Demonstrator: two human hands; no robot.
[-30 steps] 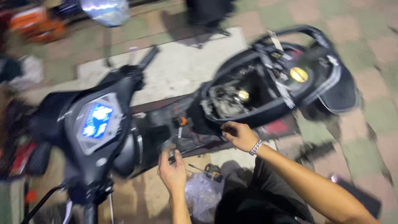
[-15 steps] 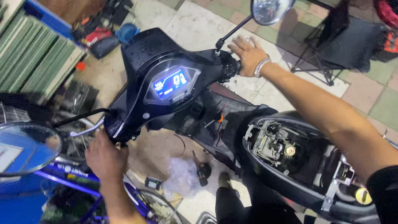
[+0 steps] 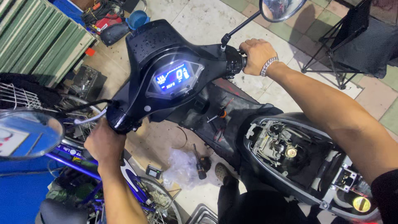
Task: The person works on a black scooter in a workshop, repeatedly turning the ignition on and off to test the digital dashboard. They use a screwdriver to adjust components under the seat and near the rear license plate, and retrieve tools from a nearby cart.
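Head view: left hand (image 3: 103,143) and right hand (image 3: 257,55) each clenched round a grip of the black scooter (image 3: 174,79), mid-scene beside the blue bicycle (image 3: 83,166), seat bay (image 3: 298,157) open; looks heavy, rigid, so hold the bar ends.

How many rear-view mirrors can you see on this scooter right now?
2: the left mirror sits low at the frame's left edge beside the left hand; the right mirror is cut off at the top, above the right hand.
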